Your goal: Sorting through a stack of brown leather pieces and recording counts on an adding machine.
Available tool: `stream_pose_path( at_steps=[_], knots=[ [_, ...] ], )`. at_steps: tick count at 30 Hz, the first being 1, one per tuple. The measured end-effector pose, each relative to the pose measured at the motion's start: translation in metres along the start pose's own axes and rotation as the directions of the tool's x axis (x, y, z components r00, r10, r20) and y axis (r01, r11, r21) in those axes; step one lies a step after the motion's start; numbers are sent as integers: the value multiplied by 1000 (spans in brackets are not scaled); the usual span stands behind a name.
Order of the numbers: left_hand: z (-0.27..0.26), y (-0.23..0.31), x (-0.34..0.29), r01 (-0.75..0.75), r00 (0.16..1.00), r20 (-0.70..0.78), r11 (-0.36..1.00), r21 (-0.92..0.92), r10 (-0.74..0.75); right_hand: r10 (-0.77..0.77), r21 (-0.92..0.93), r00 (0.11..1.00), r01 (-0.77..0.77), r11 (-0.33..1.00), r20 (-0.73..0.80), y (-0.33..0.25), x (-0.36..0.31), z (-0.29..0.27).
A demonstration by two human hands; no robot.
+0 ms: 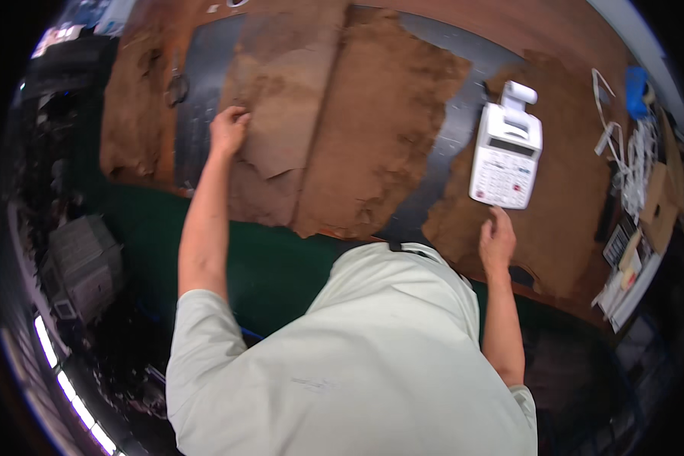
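Note:
My left hand [229, 132] is at the left edge of a pale brown leather sheet [281, 99], its fingers bent together; whether they pinch that edge is too small to make out. Next to this sheet lies a darker brown leather piece [376, 129] with a ragged right edge. My right hand [498, 242] has its fingers apart and stretched toward the lower edge of a white printing calculator [507, 156], holding nothing. The calculator, with a paper roll [519, 94] at its top, rests on another brown leather piece [555, 235].
Scissors [177, 87] lie by a leather strip [133, 114] at the far left. A dark board [452, 159] shows between the leather pieces on the table. White cables [637, 163], a blue object [637, 91] and a cardboard box [660, 205] crowd the right edge.

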State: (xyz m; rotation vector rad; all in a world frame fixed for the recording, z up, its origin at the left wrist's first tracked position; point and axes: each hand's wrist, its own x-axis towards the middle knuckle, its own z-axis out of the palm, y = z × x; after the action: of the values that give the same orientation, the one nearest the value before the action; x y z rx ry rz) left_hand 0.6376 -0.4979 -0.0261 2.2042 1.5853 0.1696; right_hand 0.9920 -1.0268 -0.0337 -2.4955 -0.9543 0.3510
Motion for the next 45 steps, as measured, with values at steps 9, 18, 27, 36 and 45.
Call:
stream_pose_path(
  at_steps=[9,18,27,36,45],
  knots=[
    [-1,-25,10,89,996,0,989,119,-90,107,-57,991,-103,993,74,-21,14,-8],
    [0,-10,3,86,996,-24,971,223,-83,82,-113,984,-64,991,156,-13,24,-5],
    [43,9,-18,-117,919,-331,951,288,213,135,-122,975,-115,986,178,-19,14,-8],
    [114,61,-81,-341,932,-14,888,308,363,19,-70,974,-3,998,226,-38,25,5],
    [115,96,-87,-308,937,-28,861,405,349,163,-148,985,-155,977,47,0,28,-3]
  ],
)
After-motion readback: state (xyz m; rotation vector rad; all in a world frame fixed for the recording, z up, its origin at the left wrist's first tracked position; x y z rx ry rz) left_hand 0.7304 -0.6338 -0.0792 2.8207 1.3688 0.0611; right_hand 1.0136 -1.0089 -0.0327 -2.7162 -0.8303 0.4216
